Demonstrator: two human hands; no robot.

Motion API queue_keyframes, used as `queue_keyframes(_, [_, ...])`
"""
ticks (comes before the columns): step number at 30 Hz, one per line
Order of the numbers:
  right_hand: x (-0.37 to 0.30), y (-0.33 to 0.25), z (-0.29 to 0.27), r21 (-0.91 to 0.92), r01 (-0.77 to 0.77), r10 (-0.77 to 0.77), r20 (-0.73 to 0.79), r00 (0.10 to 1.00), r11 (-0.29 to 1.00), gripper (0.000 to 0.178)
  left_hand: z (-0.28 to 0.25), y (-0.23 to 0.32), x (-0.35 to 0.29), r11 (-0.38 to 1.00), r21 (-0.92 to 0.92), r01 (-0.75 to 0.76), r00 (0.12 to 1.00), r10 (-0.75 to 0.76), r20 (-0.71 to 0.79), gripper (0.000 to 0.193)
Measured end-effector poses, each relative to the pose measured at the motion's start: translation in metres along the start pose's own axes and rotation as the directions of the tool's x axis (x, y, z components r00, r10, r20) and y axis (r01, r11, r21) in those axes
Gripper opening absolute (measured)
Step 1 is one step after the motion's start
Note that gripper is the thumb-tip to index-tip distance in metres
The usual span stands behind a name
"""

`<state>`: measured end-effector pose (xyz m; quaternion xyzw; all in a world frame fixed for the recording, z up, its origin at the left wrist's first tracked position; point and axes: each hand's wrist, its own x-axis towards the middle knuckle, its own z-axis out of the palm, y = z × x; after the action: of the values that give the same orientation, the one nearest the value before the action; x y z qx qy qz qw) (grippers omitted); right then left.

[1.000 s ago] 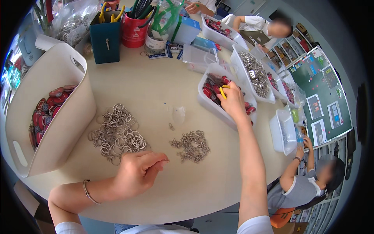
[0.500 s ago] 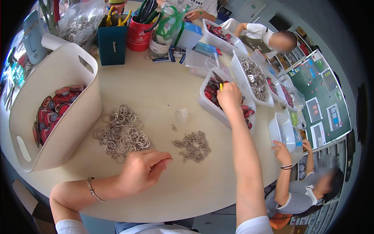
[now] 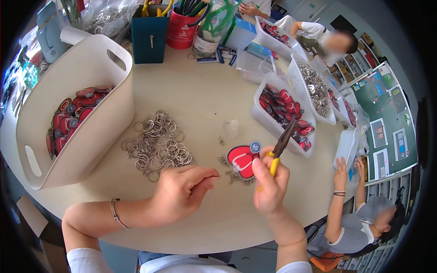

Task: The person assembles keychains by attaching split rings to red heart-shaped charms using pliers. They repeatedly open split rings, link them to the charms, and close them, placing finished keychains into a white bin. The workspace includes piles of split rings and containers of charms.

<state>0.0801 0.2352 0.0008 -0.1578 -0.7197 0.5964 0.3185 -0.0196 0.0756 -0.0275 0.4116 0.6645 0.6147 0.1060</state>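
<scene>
Right hand [image 3: 271, 189] closed around yellow-handled pliers [image 3: 278, 150], nose pointing away from person; thumb of same hand presses on red heart-shaped charm [image 3: 240, 163], which partly covers pile of small chain parts [image 3: 240, 179] from view. Left hand [image 3: 182, 191] narrow, thumb and finger pinched on tiny metal piece [image 3: 218, 176], too small to tell which kind. Just beyond left hand, on surface [image 3: 195, 91], loose pile of metal rings [image 3: 159, 148]. Farther left, large cream bin [image 3: 111, 125] with red charms inside. Beyond right hand, white tray [image 3: 261, 115] holding more such charms.
</scene>
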Motion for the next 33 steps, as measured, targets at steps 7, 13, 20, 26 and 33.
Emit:
queue_keyframes(7, [-0.013,0.011,0.006,-0.1,0.155,-0.145,0.097,0.985,0.983,0.025,0.002,0.0,0.0,0.999,0.012,-0.031,0.999,0.031,-0.008,0.012])
queue_keyframes(13, [-0.016,0.01,0.009,-0.246,0.276,-0.259,0.099,0.961,0.929,0.024,0.001,0.003,-0.001,0.998,0.043,-0.051,0.998,0.052,-0.025,0.012])
queue_keyframes(20, [-0.022,0.01,0.014,-0.265,0.165,-0.16,0.041,0.986,0.95,0.023,-0.004,0.0,0.002,0.89,0.339,-0.305,0.946,0.323,0.006,0.016])
queue_keyframes(26, [-0.033,0.006,0.011,0.064,-0.477,0.463,0.162,0.872,0.876,0.026,-0.008,-0.012,0.007,0.879,0.344,-0.329,0.934,0.357,-0.021,0.019])
queue_keyframes(33, [-0.013,0.006,-0.025,-0.471,0.365,-0.179,0.394,0.902,0.803,0.032,-0.009,-0.008,0.013,0.93,0.26,-0.261,0.96,0.278,-0.031,0.019])
